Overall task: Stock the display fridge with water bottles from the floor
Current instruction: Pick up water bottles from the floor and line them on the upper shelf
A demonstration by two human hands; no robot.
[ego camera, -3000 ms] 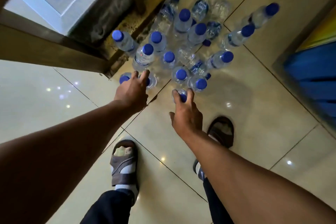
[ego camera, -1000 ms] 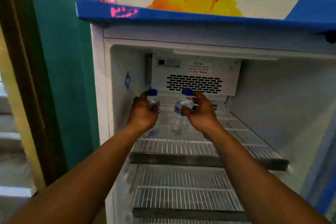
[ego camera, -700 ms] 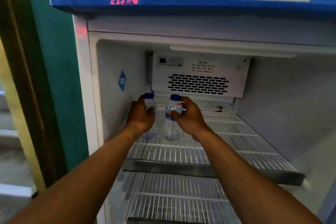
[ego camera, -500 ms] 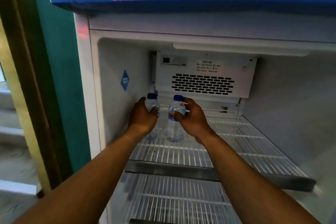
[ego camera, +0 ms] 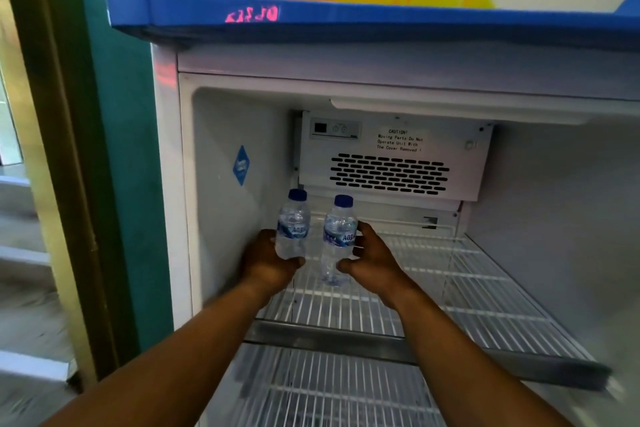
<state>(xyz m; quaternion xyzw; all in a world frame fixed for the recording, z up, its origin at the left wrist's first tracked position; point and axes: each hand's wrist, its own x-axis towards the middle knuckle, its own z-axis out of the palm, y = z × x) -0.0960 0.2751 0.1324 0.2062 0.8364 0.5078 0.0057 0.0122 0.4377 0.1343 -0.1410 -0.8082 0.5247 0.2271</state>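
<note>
Two bottles (ego camera: 338, 239) on wire shelf (ego camera: 450, 291)

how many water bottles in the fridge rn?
2. Both stand on the top wire shelf near the back left corner: the left bottle with the left hand around it, the right bottle beside the loosened right hand. No others visible.

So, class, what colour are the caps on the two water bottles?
Blue caps, clearest in the head view.
</note>
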